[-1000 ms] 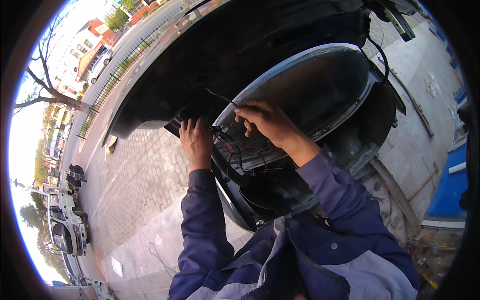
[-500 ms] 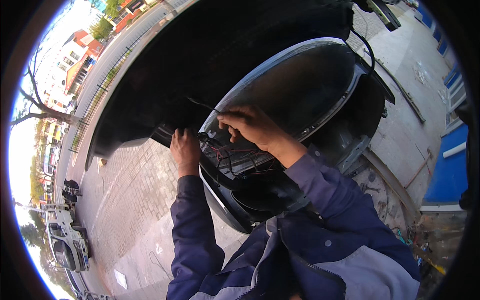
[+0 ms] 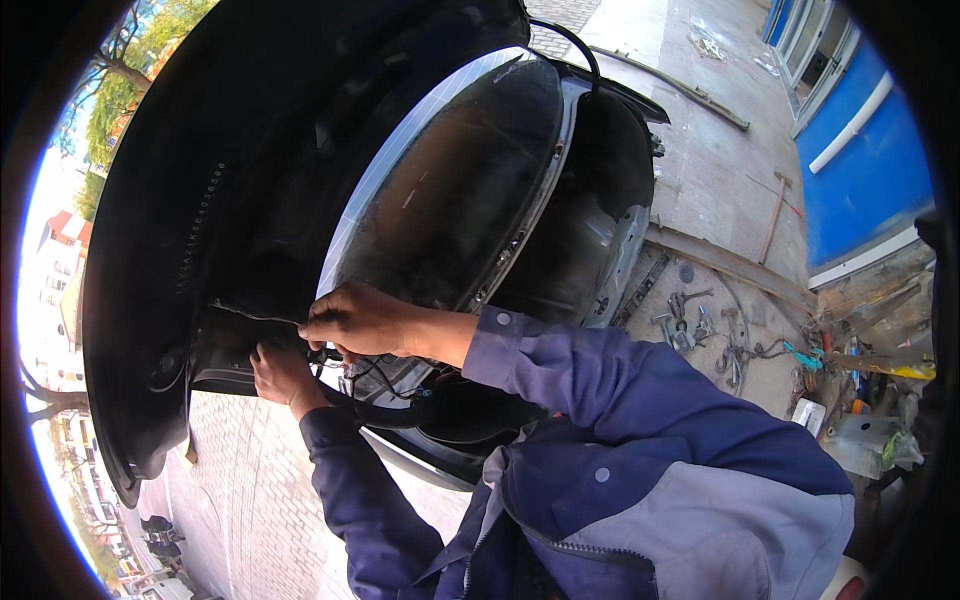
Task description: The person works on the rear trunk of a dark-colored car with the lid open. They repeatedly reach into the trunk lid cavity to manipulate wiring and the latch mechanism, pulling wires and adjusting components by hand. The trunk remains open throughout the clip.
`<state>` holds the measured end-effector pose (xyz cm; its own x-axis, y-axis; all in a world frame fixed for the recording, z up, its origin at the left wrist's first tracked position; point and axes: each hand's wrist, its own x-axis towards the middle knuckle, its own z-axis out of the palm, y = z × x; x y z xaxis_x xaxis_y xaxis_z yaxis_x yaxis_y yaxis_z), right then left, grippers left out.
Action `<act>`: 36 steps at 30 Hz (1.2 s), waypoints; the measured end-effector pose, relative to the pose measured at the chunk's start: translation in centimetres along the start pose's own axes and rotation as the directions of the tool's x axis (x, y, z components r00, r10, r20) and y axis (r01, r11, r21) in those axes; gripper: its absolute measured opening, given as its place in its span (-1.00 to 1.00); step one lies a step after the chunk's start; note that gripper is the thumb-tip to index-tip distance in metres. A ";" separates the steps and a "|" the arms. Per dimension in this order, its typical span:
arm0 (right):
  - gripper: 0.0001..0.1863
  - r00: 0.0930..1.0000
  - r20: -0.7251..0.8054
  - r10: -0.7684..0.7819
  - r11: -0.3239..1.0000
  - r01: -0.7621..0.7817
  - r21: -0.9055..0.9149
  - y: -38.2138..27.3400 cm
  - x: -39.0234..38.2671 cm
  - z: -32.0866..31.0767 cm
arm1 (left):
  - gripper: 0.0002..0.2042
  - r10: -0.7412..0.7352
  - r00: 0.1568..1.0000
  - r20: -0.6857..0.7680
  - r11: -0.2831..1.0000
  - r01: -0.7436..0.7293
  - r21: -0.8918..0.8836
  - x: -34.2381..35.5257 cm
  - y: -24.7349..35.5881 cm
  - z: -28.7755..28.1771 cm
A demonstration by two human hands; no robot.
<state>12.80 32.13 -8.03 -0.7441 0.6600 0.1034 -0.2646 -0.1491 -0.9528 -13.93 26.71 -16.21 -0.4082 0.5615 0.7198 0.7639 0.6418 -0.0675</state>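
A raised black car trunk lid (image 3: 270, 130) spans the upper left, its inner side facing me. My right hand (image 3: 360, 320) is closed, thumb and fingers pinching a thin dark wire (image 3: 250, 314) that runs left across the lid's inner face. Just below and left of it, my left hand (image 3: 284, 374) is at the lid's lower inner edge, fingers bent; what they hold is hidden. Loose wiring (image 3: 385, 376) hangs below my right hand, beside a black hinge arm or tube. Behind my right hand lies the car's rear window (image 3: 450, 190).
The open trunk's metal edge (image 3: 620, 265) runs right of the window. On the ground at right are metal parts (image 3: 685, 320), a hammer (image 3: 775, 215), a long bar (image 3: 690, 92) and cluttered scraps (image 3: 870, 440). A blue wall (image 3: 870, 190) stands beyond; brick paving (image 3: 250, 480) is at lower left.
My view has turned, so the lid and both hands appear farther left and more of the right-hand ground shows. My right hand still pinches the wire; my left stays by the lid's edge.
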 end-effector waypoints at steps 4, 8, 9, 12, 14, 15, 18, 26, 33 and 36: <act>-0.65 1.000 0.028 0.010 1.000 -0.010 -0.011 -0.1 -0.1 0.1 | -0.82 0.120 0.989 0.080 0.990 -0.114 -0.077 -1.4 0.2 -1.3; -0.66 1.000 0.007 0.007 1.000 -0.007 0.018 -0.1 -0.3 0.1 | -0.64 0.281 0.955 0.093 0.950 -0.263 -0.169 -2.7 0.2 -3.1; -0.66 1.000 0.002 0.002 0.999 -0.002 0.043 -0.1 -0.4 0.1 | -0.66 0.280 0.959 0.051 0.947 -0.266 -0.182 -3.0 0.1 -3.5; -0.66 1.000 0.014 0.012 0.999 -0.013 0.037 0.2 -0.4 0.3 | -0.71 0.170 0.985 0.015 0.951 -0.160 -0.265 -3.5 -0.3 -4.1; -0.66 1.000 0.014 0.021 0.998 -0.021 0.056 0.6 -0.3 0.4 | -0.75 0.092 0.995 0.045 0.950 -0.074 -0.303 -3.4 -0.5 -4.1; -0.66 1.000 0.007 0.029 0.998 -0.030 0.059 0.7 -0.3 0.4 | -0.77 0.067 0.995 0.068 0.951 -0.044 -0.305 -3.3 -0.6 -4.0; -0.65 1.000 0.000 0.027 0.997 -0.027 0.075 1.1 -0.1 0.5 | -0.83 -0.024 0.995 0.098 0.948 0.054 -0.313 -2.5 -0.7 -3.5; -0.69 0.999 0.021 0.050 0.998 -0.051 0.049 1.1 0.0 0.2 | -0.89 -0.032 0.999 -0.030 0.982 0.026 -0.185 0.1 0.0 -0.2; -0.71 1.000 0.022 0.008 0.995 -0.010 0.097 1.8 0.0 0.2 | -0.92 0.223 0.973 -0.057 0.962 -0.229 -0.150 -1.3 -0.3 -0.7; -0.71 1.000 0.007 0.027 0.989 -0.028 0.144 1.9 0.1 0.1 | -0.76 0.336 0.938 -0.083 0.889 -0.344 -0.303 -2.5 -0.8 -2.1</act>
<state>12.15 31.86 -9.81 -0.7555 0.6503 0.0796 -0.3293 -0.2720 -0.9042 -12.43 23.66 -16.49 -0.0854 0.6991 0.7099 0.9708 0.2187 -0.0986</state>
